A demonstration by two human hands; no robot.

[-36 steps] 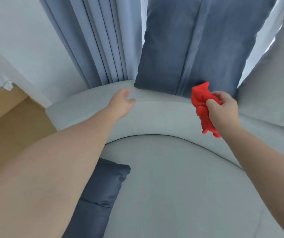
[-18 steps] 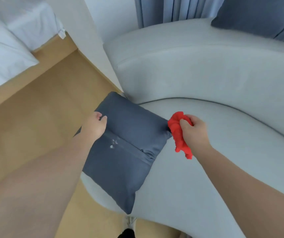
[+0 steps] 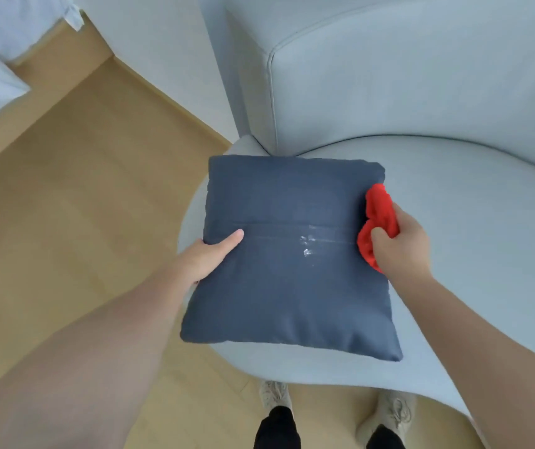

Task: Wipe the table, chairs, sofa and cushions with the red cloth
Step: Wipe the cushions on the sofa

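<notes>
two hands flank the cushion (image 3: 285, 286), which lies flat on the sofa (image 3: 454, 205) seat at the centre of the frame. the left hand (image 3: 206, 257) holds its left edge with the thumb laid on top. the other fingers are hidden under the fabric, so it looks like a pinch. the right hand (image 3: 402, 247) is curled round the bunched cloth (image 3: 378, 212), which touches the cushion's right edge, level with the seam (image 3: 269, 236). that seam runs left to right across the cushion. pale marks (image 3: 306, 243) sit on it near the middle, to the left of the cloth. the right hand is nearer to them and alone carries the cloth. i judge the next stroke should go leftward along the seam, toward the left thumb, while the left hand steadies the cushion.
</notes>
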